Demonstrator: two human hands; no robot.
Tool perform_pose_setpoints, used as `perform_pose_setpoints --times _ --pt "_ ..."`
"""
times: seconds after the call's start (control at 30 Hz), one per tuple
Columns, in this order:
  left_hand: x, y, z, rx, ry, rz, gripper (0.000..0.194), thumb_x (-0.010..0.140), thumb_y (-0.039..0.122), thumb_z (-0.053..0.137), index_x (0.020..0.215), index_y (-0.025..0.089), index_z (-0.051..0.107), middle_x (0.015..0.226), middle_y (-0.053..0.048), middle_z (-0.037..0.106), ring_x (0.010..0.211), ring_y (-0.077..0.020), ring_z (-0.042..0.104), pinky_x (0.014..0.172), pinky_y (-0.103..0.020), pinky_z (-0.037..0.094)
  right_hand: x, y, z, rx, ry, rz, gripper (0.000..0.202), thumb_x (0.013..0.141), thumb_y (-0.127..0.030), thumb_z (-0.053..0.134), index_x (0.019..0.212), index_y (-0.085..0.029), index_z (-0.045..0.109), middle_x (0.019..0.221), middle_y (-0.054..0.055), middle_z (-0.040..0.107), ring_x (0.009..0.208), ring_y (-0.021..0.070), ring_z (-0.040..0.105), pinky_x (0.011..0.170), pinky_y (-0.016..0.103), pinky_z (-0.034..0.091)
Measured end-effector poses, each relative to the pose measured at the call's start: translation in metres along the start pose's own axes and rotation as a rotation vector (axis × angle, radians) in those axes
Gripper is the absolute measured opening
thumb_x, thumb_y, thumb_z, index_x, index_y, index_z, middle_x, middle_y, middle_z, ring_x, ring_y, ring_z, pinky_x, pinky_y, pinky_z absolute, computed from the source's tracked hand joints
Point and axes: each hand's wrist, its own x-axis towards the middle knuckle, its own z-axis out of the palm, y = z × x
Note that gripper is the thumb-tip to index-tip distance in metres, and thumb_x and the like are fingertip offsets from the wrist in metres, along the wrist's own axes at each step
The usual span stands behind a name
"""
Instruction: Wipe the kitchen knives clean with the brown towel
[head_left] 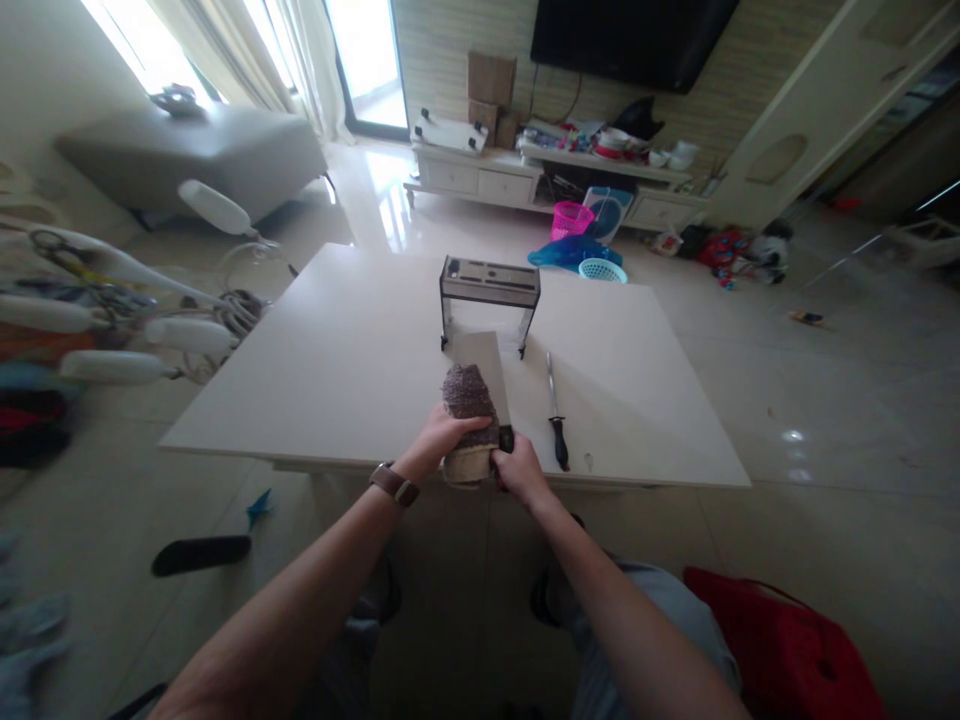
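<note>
1. Left hand (448,432): wrapped on brown bundle (466,392), 10 o'clock of right hand (523,465); looks soft, light; grip mid-body.
2. Right: gripping knife (491,366), blade toward 12; probably stiff, front-heavy; handle only.

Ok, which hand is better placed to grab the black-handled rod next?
Right hand, probably: the rod lies just to its right. It would have to release the black handle first, though. The left hand is farther away, gripping the brown textured thing.
</note>
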Motion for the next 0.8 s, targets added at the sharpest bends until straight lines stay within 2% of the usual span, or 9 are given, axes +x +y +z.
perform_pose_setpoints --times 0.2,0.43,0.6,0.8 --pt "0.005 -0.001 0.000 0.085 0.008 0.051 0.047 0.056 0.026 0.089 0.099 0.013 0.077 0.102 -0.010 0.079 0.094 -0.0262 0.074 0.088 -0.040 0.060 0.006 0.004 -0.001 0.051 -0.061 0.055 0.025 0.066 -0.025 0.057 0.088 -0.016 0.064 0.061 -0.001 0.062 0.053 0.0158 0.058 0.051 0.025 0.047" --pt "0.017 0.005 0.004 0.109 0.043 0.077 0.042 0.057 0.026 0.088 0.096 0.014 0.077 0.100 -0.009 0.079 0.095 -0.0263 0.074 0.090 -0.040 0.060 0.014 -0.004 0.002 0.068 -0.009 0.065 0.021 0.066 -0.026 0.054 0.084 -0.019 0.060 0.053 -0.004 0.056 0.047 0.0147 0.055 0.046 0.023 0.043" --pt "0.015 0.007 0.007 0.119 0.054 0.078 0.037 0.058 0.025 0.088 0.092 0.015 0.077 0.095 -0.008 0.079 0.092 -0.0256 0.074 0.086 -0.038 0.061 0.013 -0.004 0.002 0.076 -0.008 0.090 0.014 0.066 -0.026 0.054 0.079 -0.021 0.057 0.048 -0.006 0.053 0.038 0.0141 0.050 0.039 0.023 0.038" --pt "0.008 0.008 0.007 0.111 0.059 0.076 0.044 0.057 0.026 0.088 0.097 0.014 0.077 0.099 -0.008 0.079 0.092 -0.0255 0.074 0.086 -0.039 0.061 0.009 -0.003 0.001 0.050 -0.008 0.092 0.012 0.066 -0.023 0.053 0.077 -0.020 0.058 0.048 -0.005 0.054 0.042 0.0140 0.052 0.042 0.022 0.040"
